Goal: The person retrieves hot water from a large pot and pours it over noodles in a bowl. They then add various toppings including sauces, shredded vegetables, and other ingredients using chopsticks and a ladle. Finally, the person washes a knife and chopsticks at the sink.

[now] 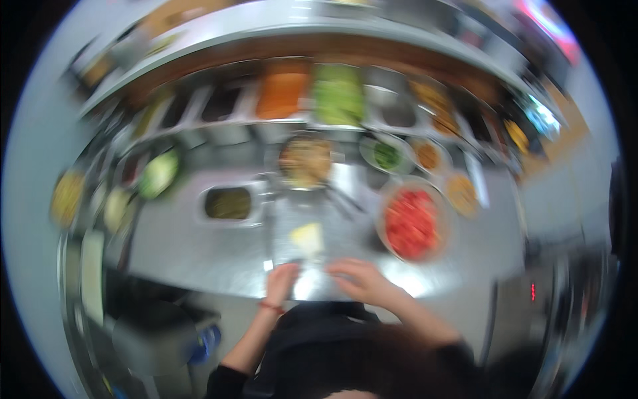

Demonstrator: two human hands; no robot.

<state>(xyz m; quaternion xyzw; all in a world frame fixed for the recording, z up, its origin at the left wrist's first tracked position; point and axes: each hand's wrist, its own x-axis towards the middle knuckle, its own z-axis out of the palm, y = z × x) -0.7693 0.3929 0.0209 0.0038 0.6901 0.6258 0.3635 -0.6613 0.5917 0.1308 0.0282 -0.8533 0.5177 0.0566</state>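
The picture is blurred. My left hand (282, 282), with a red band at the wrist, is at the front edge of the steel counter (199, 259); whether its fingers hold anything cannot be told. My right hand (356, 280) is a little to the right, fingers bent and apart, with nothing visible in it. Just beyond both hands lies a small pale yellow and white piece (308, 239), its kind unclear. Farther back stands a round bowl of mixed food (305, 160), with dark utensils, perhaps tongs, (346, 199) beside it. To the right is a large bowl of chopped red food (411, 224).
A steel pan of dark green food (228, 203) sits left of centre. Behind, a row of steel pans holds orange food (282, 92), green food (339, 95) and others. Small bowls of chopped greens (387, 155) and brown food (426, 155) stand right; a cabbage-like vegetable (159, 173) lies left.
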